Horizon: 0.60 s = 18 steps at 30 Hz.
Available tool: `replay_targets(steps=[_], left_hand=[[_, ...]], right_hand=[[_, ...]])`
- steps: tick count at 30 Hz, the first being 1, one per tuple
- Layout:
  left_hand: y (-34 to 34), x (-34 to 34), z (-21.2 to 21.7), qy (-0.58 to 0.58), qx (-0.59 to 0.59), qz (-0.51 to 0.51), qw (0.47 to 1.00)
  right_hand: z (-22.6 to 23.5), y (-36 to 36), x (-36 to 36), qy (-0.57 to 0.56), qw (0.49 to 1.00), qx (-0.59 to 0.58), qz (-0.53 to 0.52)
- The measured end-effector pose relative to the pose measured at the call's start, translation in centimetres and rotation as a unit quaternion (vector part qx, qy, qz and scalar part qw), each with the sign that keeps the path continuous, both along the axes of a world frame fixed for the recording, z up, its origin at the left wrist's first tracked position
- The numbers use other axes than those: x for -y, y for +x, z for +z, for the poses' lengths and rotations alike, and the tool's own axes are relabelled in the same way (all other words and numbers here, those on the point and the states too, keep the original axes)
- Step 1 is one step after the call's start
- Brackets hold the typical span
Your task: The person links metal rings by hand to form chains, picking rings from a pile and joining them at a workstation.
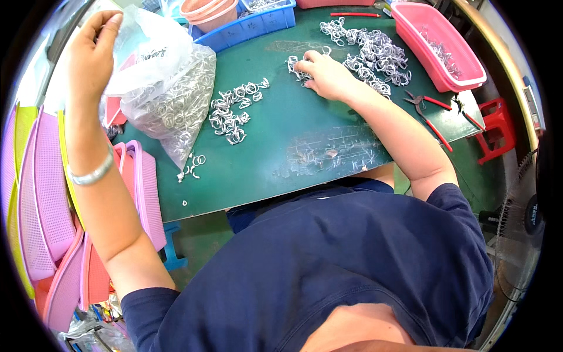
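Note:
My left hand [94,50] is raised at the upper left, its fingers closed at the edge of a clear plastic bag [141,76]. The bag slumps on the green table, filled with small silvery metal rings. Farther right, my right hand [329,75] reaches across the tabletop, fingers curled over a small cluster of metal rings [295,66]. What lies under the palm is hidden. A larger heap of rings [378,53] spreads just beyond and right of this hand. Between the bag and my right hand sits another loose pile of rings [230,111].
A pink basin [431,64] with some metal pieces stands at the right, near red-handled pliers [431,114]. A blue crate [252,26] is at the back. Purple baskets [44,199] are stacked left. A red stool [497,129] and a fan [519,217] stand right.

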State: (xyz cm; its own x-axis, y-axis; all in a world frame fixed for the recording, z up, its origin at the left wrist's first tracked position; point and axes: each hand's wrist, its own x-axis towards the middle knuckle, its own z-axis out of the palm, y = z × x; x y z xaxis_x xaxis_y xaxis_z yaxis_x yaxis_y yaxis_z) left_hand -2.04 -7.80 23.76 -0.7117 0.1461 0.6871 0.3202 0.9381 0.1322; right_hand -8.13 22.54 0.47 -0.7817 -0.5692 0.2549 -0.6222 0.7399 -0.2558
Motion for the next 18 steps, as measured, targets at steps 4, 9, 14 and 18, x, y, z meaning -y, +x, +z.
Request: replay_targets(steps=[4, 9, 14, 18], left_hand=[[1.6, -5.1, -7.8, 0.044, 0.103, -0.147, 0.983], [1.8, -5.1, -19.0, -0.134, 0.233, -0.093, 0.959], [0.7, -6.4, -20.7, -0.087, 0.163, -0.082, 0.979], [-0.1, -10.4, -21.2, -0.136, 0.141, -0.142, 0.970]], right_hand=[[-0.5, 0.0, -1.4, -0.035, 0.999, 0.012, -0.007], [0.0, 0.4, -1.8, -0.111, 0.993, 0.026, 0.029], [0.2, -0.2, -3.1, -0.130, 0.988, 0.073, 0.032], [-0.5, -0.2, -3.4, -0.114, 0.992, 0.007, 0.058]])
